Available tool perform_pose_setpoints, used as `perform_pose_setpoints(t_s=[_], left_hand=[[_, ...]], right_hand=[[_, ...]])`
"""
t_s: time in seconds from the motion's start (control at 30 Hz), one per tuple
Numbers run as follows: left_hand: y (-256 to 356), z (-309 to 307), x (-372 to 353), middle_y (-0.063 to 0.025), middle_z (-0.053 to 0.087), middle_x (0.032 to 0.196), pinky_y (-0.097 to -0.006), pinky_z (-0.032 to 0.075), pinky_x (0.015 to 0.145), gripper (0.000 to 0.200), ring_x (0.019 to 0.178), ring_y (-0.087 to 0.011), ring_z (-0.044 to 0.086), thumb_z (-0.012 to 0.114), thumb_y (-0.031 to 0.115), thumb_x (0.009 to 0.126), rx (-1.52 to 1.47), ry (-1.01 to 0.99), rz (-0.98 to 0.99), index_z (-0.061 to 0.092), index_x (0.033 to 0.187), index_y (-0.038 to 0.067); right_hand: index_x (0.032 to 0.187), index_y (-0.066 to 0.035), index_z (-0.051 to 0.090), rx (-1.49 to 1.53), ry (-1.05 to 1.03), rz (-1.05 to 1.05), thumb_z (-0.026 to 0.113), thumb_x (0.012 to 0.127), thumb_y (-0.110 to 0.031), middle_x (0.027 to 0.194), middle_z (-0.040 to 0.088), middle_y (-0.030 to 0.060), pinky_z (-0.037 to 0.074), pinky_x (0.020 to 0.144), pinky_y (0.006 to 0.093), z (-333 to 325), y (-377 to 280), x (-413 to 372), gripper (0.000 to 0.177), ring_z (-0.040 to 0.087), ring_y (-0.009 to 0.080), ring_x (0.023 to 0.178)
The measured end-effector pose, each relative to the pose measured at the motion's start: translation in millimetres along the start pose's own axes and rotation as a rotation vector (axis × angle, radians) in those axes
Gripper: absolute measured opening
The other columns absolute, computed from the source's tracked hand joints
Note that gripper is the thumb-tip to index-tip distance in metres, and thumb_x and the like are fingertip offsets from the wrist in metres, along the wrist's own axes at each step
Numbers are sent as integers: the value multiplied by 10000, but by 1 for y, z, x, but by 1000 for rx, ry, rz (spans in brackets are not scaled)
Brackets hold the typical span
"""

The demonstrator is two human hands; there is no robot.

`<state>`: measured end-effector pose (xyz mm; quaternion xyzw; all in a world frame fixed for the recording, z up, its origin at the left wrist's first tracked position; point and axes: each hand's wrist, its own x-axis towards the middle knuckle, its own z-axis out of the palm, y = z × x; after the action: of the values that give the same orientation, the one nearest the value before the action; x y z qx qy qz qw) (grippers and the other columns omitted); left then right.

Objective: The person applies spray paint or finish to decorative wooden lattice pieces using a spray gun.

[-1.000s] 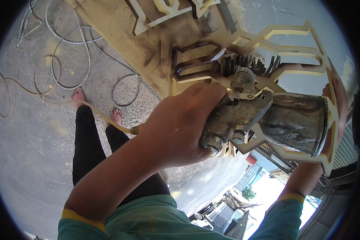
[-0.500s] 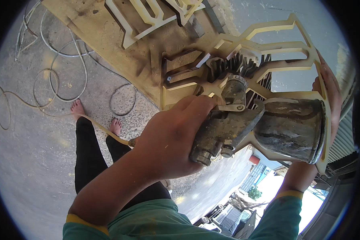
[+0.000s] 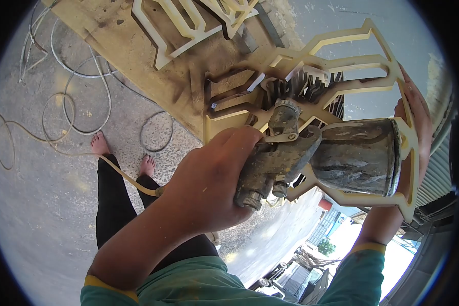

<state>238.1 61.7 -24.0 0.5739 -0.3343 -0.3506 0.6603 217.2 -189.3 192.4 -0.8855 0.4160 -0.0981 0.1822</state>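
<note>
Head view: left hand [image 3: 213, 177] curled around spray gun [image 3: 270, 166].

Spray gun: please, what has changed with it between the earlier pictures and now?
The spray gun, with its cup, has moved a little to the left in the view, across the cut-out panel, whose right edge shows more beside the cup. The view shifted slightly too. Nothing was released: the left hand grips the gun, the right hand the panel's edge.

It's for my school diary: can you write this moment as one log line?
left hand: holding spray gun | right hand: holding cut-out panel by edge | nozzle: towards panel | hose: looping on floor | feet: bare
</note>
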Motion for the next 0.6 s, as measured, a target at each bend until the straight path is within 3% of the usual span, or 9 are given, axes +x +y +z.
perform_pose_setpoints(t_s=[0.23, 0.33, 0.4, 0.47, 0.57, 0.6], left_hand=[[4, 1, 4, -183, 605, 1035, -394, 518, 773, 615, 920, -388, 633, 728, 61, 574, 12, -3, 15, 513, 1149, 17], [8, 0, 7, -180, 612, 1030, -397, 523, 759, 605, 920, -388, 638, 745, 81, 589, 22, 3, 38, 518, 1147, 20], [10, 1, 10, -180, 614, 1027, -401, 524, 754, 587, 918, -387, 640, 754, 102, 611, 26, 23, 66, 524, 1145, 18], [12, 2, 13, -179, 617, 1021, -403, 525, 749, 567, 913, -385, 642, 760, 119, 633, 20, 30, 89, 529, 1141, 16], [14, 1, 14, -176, 618, 1012, -401, 526, 743, 538, 901, -383, 644, 761, 137, 660, 6, 21, 102, 538, 1133, 13], [14, 1, 14, -175, 618, 1010, -400, 527, 740, 529, 898, -383, 644, 760, 139, 666, 9, 17, 99, 540, 1131, 13]], right_hand=[[1353, -11, 523, -9, -31, -45, 454, 989, -203, 603, 350, -93, 197, 453, 199, -1, 0, -2, 417, 257, 8, 513], [1360, -10, 515, -13, 111, -134, 449, 991, -210, 588, 335, -91, 189, 453, 207, 6, 12, 0, 425, 249, 12, 511], [1367, -13, 506, 33, 61, -68, 441, 996, -201, 618, 393, -67, 215, 463, 195, 2, 11, 2, 421, 280, 9, 521], [1376, -20, 497, 122, -188, 137, 432, 1004, -176, 693, 526, -19, 274, 486, 164, -16, -3, 4, 408, 347, 0, 543], [1394, -32, 476, 123, -133, 99, 452, 1003, -233, 548, 293, -93, 167, 436, 185, -11, 2, 5, 441, 238, -9, 484], [1396, -29, 472, 115, -149, 98, 450, 1003, -234, 545, 297, -95, 171, 434, 186, -12, 3, 6, 443, 241, -9, 481]])
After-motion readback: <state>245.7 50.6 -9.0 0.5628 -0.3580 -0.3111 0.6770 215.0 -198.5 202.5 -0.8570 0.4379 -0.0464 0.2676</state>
